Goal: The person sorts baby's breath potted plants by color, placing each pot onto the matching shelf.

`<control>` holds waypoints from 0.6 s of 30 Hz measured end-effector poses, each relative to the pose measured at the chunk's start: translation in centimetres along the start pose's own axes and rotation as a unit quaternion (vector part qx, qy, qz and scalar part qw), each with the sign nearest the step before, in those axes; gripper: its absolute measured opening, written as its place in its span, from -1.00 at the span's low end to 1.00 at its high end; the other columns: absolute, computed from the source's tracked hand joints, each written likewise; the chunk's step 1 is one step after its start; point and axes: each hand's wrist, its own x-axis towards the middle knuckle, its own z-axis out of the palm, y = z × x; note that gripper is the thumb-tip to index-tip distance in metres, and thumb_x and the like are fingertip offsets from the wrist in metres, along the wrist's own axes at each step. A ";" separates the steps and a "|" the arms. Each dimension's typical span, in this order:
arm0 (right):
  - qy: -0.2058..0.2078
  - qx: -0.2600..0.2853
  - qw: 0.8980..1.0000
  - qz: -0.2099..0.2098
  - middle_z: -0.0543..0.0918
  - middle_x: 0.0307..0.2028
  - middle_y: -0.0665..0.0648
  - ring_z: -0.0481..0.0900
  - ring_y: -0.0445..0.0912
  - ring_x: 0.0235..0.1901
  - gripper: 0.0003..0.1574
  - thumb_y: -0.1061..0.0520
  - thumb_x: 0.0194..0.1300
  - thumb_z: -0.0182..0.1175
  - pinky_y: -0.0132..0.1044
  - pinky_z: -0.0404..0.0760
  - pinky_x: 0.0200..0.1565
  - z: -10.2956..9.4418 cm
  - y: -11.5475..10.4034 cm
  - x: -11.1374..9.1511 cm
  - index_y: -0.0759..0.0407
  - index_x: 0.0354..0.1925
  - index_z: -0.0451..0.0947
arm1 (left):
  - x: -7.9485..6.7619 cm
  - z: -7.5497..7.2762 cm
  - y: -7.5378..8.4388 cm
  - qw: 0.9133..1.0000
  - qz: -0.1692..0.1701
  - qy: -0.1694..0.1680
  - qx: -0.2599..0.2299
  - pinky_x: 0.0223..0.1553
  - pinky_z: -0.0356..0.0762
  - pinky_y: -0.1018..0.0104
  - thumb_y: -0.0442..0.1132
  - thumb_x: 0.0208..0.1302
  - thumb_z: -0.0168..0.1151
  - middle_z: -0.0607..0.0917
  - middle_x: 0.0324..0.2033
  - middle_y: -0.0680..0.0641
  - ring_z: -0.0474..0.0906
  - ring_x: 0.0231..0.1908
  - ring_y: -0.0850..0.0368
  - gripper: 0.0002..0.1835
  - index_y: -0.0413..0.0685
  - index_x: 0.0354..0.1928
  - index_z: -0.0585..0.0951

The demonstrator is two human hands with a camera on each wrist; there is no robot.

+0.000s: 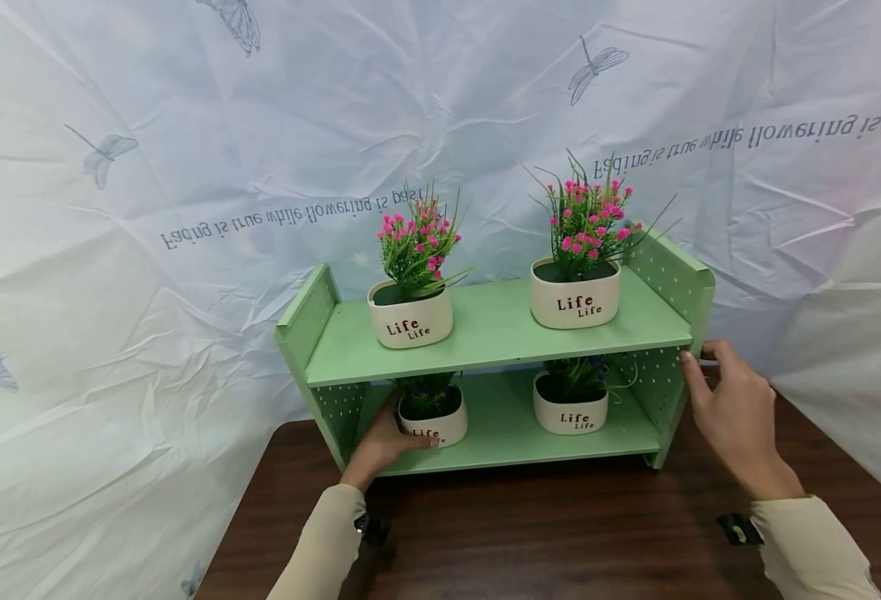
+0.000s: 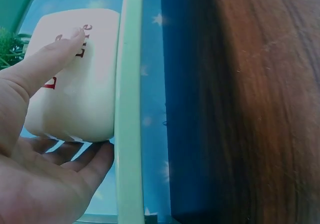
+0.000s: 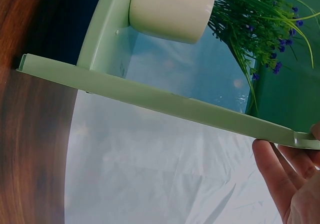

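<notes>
A green two-tier shelf [image 1: 485, 354] stands on the table. On its lower tier, at the left, my left hand [image 1: 384, 437] grips a white flowerpot [image 1: 451, 427] lettered "Life". The thumb [image 2: 55, 57] lies across the pot's front, and the fingers [image 2: 95, 164] curl around its side. My right hand [image 1: 736, 408] pinches the front edge of the shelf's right side panel. In the right wrist view, fingertips [image 3: 265, 156] press the panel's outer face. A second lower flowerpot [image 1: 571, 408], with purple flowers [image 3: 280, 57], sits near that panel.
Two white flowerpots with pink flowers, one left [image 1: 410, 321] and one right [image 1: 575, 296], stand on the upper tier. The dark wooden table [image 1: 560, 533] extends in front of the shelf. A pale printed cloth [image 1: 297, 150] hangs behind and at both sides.
</notes>
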 end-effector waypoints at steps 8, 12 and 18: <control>-0.006 0.004 1.000 -0.006 0.69 -0.30 0.58 0.65 0.50 -0.37 -0.75 0.28 0.48 0.28 0.45 0.42 -0.30 0.3 0.0 0.0 0.48 -0.02 0.54 | -2.3 -0.2 0.4 0.998 -0.008 0.032 0.046 0.35 0.43 -0.26 0.01 0.15 0.66 0.35 0.51 -0.32 0.35 0.46 -0.31 0.23 -0.09 0.69 0.06; -0.005 0.002 1.000 -0.006 0.70 -0.29 0.58 0.67 0.50 -0.36 -0.75 0.28 0.47 0.29 0.46 0.43 -0.30 0.3 0.1 -0.1 0.47 -0.01 0.55 | -3.8 -0.6 1.4 0.995 0.006 0.059 0.076 0.38 0.39 -0.27 0.01 0.25 0.58 0.42 0.49 -0.25 0.37 0.46 -0.26 0.03 -0.06 0.64 0.23; 0.001 0.002 1.000 -0.007 0.70 -0.30 0.58 0.68 0.50 -0.36 -0.76 0.29 0.46 0.30 0.47 0.44 -0.30 0.1 0.1 0.0 0.47 -0.02 0.56 | -6.3 -1.1 3.0 0.988 0.044 0.095 0.111 0.37 0.43 -0.22 -0.09 0.41 0.46 0.52 0.43 -0.18 0.43 0.43 -0.22 -0.25 -0.10 0.54 0.39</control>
